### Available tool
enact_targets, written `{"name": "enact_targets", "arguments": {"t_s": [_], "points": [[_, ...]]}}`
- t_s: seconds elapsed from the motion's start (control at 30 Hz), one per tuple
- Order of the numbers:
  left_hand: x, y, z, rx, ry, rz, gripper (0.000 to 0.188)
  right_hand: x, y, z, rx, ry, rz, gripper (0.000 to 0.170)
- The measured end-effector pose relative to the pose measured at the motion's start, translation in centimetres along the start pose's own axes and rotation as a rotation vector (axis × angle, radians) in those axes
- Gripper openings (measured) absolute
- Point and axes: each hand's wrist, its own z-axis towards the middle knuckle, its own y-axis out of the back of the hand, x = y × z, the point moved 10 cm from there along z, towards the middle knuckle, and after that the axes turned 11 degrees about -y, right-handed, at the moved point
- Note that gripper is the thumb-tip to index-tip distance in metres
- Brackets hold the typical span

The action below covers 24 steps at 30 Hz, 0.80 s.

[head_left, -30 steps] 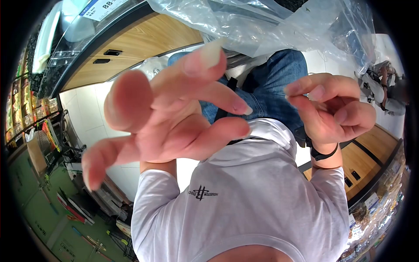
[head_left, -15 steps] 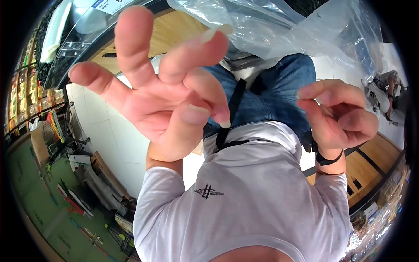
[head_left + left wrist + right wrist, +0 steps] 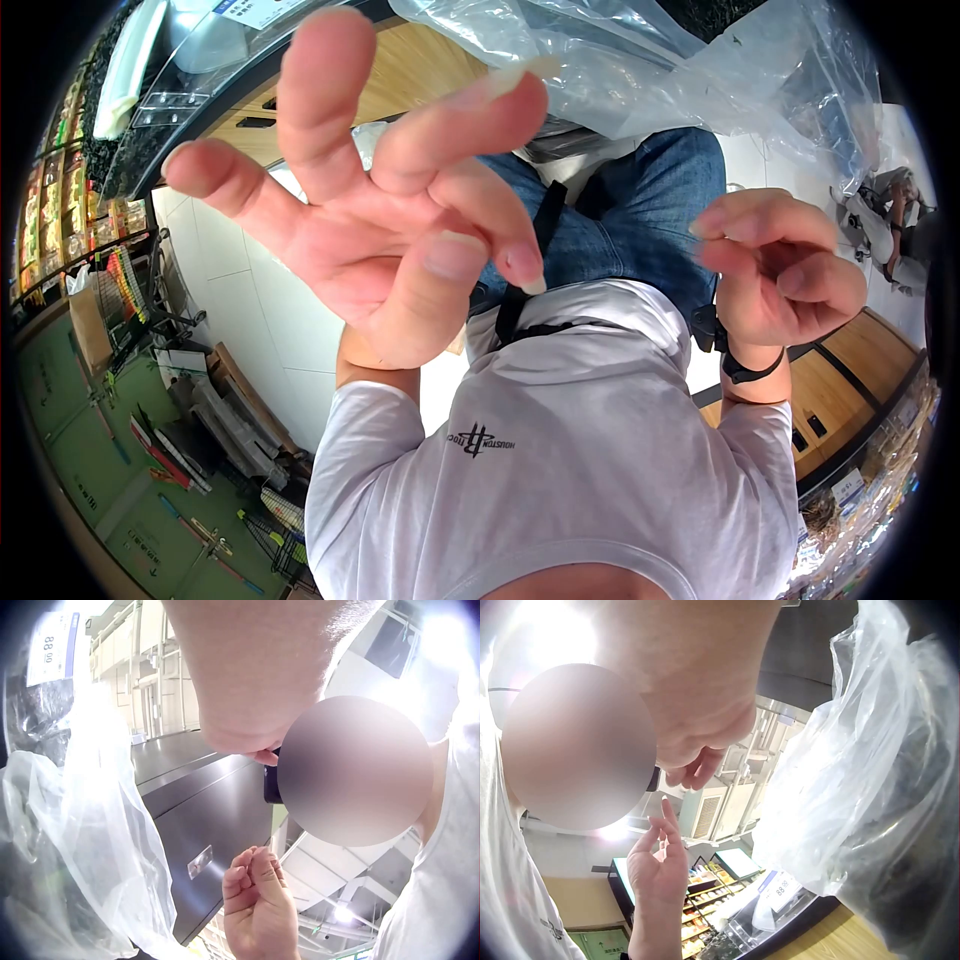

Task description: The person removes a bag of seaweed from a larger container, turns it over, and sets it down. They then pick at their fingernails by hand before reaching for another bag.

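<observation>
My left hand (image 3: 370, 220) is raised close before the head camera, palm showing, fingers spread and partly bent with nothing between them. In the right wrist view the left hand (image 3: 658, 866) is upright, one fingertip pointing up. Farther right, my right hand (image 3: 780, 270) has its fingers curled in, index fingertip and thumb tip close together, and nothing shows between them. The left wrist view has the right hand (image 3: 259, 904) with fingers bunched toward the thumb. Both hands are held in the air above the lap in jeans (image 3: 640, 200).
A large clear plastic bag (image 3: 640, 70) is in front of the knees. A display counter with wooden doors (image 3: 400, 75) and a price card (image 3: 781, 886) stands front left; another wooden cabinet (image 3: 850, 370) is at the right. Stocked shelves (image 3: 60, 210) line the far left. Another person (image 3: 890, 225) is far right.
Over the second, my left hand has turned and its fingers have lifted and spread upward. My right hand has moved slightly right, its index fingertip and thumb tip staying close together.
</observation>
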Motion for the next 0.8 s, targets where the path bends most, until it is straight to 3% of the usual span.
{"name": "enact_targets", "arguments": {"t_s": [0.1,0.2,0.27,0.3,0.37,0.47,0.57,0.63,0.8], "points": [[-0.1,0.0,-0.1,0.053,-0.03,0.062,0.075,-0.5,0.4,-0.1,-0.025,-0.044,0.108,0.033],[-0.4,-0.7,-0.6,0.17,-0.067,-0.062,0.079,-0.8,0.0,0.2,0.046,-0.089,0.068,0.031],[-0.2,-0.7,-0.6,-0.05,-0.043,0.076,0.088,-1.0,-0.2,0.4,0.035,-0.119,0.052,0.032],[-0.3,-0.1,-0.6,-0.05,-0.044,0.075,0.088,-1.2,-0.2,0.5,0.023,-0.149,0.036,0.034],[0.1,-1.5,-0.8,0.27,-0.004,0.109,0.104,-1.5,-0.3,0.4,0.009,-0.181,0.014,0.034],[0.6,-2.1,-1.2,0.31,0.003,0.129,0.11,-1.3,-0.8,0.6,0.022,-0.178,-0.054,0.033],[1.5,-3.5,-1.6,0.369,0.012,0.159,0.12,0.2,-1.5,1.3,0.117,-0.127,-0.197,0.046],[2.0,-3.7,-1.4,0.288,0.004,0.451,0.116,2.4,-2.3,1.5,0.097,0.027,-0.381,0.05],[2.5,-2.6,-2.8,0.385,0.21,0.604,0.099,4.2,-4.1,3.0,0.15,0.021,-0.455,0.043]]}}
